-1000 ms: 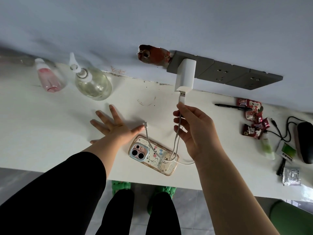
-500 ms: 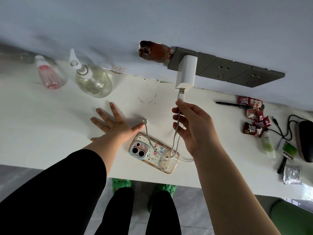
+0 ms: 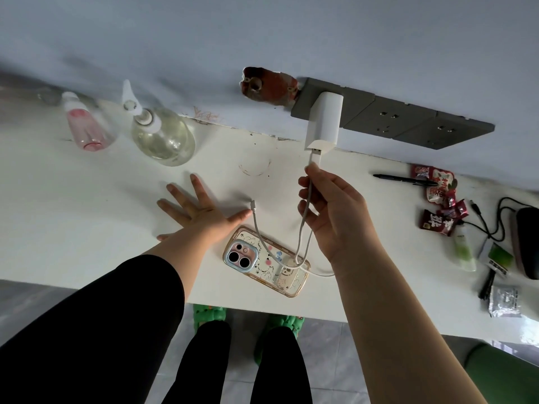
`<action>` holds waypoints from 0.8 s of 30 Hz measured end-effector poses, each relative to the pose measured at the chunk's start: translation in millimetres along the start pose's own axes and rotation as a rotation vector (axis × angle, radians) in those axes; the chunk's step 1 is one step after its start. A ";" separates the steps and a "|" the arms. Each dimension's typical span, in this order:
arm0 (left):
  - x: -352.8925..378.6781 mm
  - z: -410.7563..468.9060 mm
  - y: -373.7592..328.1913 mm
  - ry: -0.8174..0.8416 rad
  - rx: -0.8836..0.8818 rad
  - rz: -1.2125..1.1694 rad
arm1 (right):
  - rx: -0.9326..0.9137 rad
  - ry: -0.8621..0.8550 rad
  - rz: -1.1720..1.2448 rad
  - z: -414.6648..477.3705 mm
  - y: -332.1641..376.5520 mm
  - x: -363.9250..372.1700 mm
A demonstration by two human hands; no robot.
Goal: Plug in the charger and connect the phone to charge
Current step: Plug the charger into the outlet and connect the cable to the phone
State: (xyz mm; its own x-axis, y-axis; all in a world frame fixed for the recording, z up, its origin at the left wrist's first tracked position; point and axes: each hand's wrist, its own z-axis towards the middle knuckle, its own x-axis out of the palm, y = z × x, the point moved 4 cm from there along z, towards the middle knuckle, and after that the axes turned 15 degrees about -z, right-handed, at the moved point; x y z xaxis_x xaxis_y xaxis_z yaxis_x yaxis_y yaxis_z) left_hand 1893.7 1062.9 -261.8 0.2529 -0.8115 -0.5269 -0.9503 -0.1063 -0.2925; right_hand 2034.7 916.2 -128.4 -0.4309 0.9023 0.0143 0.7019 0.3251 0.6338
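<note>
A white charger block (image 3: pixel 323 122) sits plugged into the grey wall socket strip (image 3: pixel 408 123). My right hand (image 3: pixel 332 208) pinches the white cable (image 3: pixel 302 228) just below its USB plug (image 3: pixel 315 156), whose tip is in the charger's port. The cable loops down over the phone (image 3: pixel 267 262), which lies face down in a clear patterned case near the table's front edge. The cable's small free connector (image 3: pixel 253 205) rests on the table by my left thumb. My left hand (image 3: pixel 198 211) lies flat on the white table (image 3: pixel 73 205), fingers spread.
A pink bottle (image 3: pixel 86 126) and a clear pump bottle (image 3: pixel 162 135) stand at the back left. A black pen (image 3: pixel 399 179), red snack packets (image 3: pixel 437 205), a black cable (image 3: pixel 493 220) and small sachets (image 3: pixel 504 298) clutter the right side. A broken patch (image 3: pixel 268 87) mars the wall.
My right hand has pushed the USB plug up into the charger's port. The left hand, phone and free connector have stayed put.
</note>
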 end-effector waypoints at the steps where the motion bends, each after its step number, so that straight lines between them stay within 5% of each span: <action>1: 0.2 -0.3 -0.3 -0.002 0.001 -0.002 | -0.002 -0.001 0.004 0.3 -0.5 0.4; 20: 2.0 4.4 3.1 -0.014 0.008 -0.003 | -0.026 0.037 -0.042 6.7 3.7 -5.8; 24: 0.8 3.4 2.8 -0.006 0.003 0.001 | -0.332 -0.380 -0.477 -24.6 7.9 -34.0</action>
State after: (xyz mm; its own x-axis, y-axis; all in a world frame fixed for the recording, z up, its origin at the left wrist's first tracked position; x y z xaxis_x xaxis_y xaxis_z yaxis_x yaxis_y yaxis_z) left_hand 1891.8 1063.9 -265.8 0.2528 -0.8082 -0.5319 -0.9500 -0.1033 -0.2946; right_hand 2040.9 881.1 -104.8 -0.3785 0.7384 -0.5581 0.2482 0.6619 0.7073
